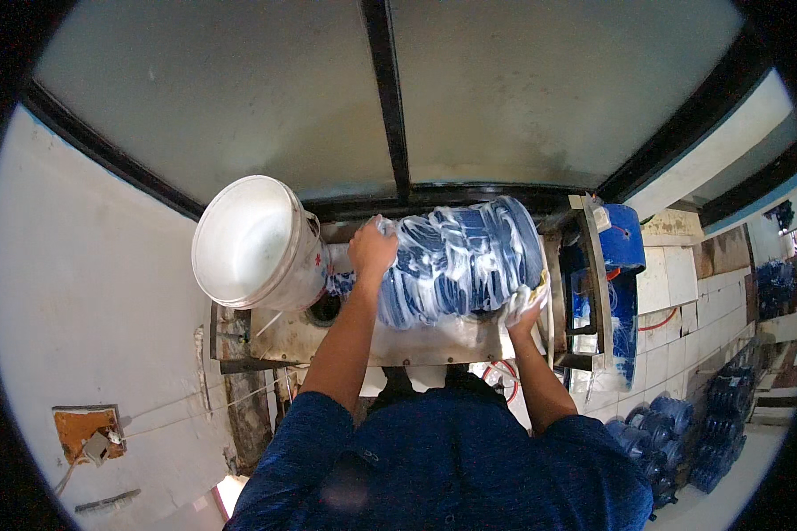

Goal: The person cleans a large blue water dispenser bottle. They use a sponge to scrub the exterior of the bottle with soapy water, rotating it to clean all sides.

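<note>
A large blue plastic water bottle (458, 255) lies on its side on the metal stand (385, 345), streaked with white foam. My left hand (373, 249) grips its left end near the shoulder; the fingertips are partly hidden by foam and bottle. At the bottle's lower right edge, my right hand (526, 312) holds a foamy cloth or sponge (528, 299) against it; its exact kind is unclear under the foam. The bottle's neck points left, towards a white plastic bucket (246, 242) that stands beside it.
Behind the stand are dark-framed panels (388, 99). A blue barrel (621, 239) stands beyond the stand's right frame. More blue bottles (657, 425) are gathered on the floor at lower right. An electrical box (96, 446) with cables is on the left wall.
</note>
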{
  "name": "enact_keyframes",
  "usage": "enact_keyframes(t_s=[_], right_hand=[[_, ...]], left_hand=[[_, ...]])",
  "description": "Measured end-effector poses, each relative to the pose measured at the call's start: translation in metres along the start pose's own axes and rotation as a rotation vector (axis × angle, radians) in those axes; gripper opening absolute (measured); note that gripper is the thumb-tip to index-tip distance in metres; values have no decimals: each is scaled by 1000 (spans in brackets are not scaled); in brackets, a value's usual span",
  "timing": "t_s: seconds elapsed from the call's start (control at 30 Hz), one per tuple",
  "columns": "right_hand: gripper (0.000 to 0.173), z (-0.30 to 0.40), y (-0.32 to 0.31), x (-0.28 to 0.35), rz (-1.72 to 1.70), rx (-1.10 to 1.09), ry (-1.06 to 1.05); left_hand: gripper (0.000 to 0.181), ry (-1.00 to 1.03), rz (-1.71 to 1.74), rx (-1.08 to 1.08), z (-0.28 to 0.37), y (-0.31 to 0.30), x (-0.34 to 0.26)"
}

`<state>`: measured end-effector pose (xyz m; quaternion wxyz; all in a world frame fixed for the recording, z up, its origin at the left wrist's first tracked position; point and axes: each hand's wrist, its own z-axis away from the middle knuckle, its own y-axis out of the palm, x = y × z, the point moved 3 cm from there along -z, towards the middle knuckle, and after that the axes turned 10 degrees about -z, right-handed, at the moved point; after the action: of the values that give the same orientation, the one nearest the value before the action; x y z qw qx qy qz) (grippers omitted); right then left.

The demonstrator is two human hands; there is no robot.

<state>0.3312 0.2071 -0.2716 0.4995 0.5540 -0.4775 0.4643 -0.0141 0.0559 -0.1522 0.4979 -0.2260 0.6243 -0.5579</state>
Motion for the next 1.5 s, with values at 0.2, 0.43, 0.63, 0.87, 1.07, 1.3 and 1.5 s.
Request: enact_keyframes(t_s=[0.2, 0.43, 0.63, 0.87, 1.07, 1.3, 1.5], right_hand=[[58, -60, 93, 89, 848, 97, -265], [62, -144, 181, 113, 1240, 478, 108], [67, -162, 193, 102, 1311, 500, 156], [68, -148, 170, 120, 1170, 455, -62], [62, -93, 104, 79, 600, 279, -412], [81, 4, 37, 42, 510, 221, -379], [79, 25, 2, 7, 401, 297, -217]], left_hand=[[55, -35, -25, -24, 20, -13, -1], [61, 163, 112, -313, 55, 18, 18], [68, -8, 399, -388, 133, 20, 13], [68, 173, 327, -622, 140, 51, 17], [74, 359, 274, -598, 125, 108, 63], [58, 289, 235, -192, -11, 8, 25], [55, 222, -12, 6, -45, 7, -4]])
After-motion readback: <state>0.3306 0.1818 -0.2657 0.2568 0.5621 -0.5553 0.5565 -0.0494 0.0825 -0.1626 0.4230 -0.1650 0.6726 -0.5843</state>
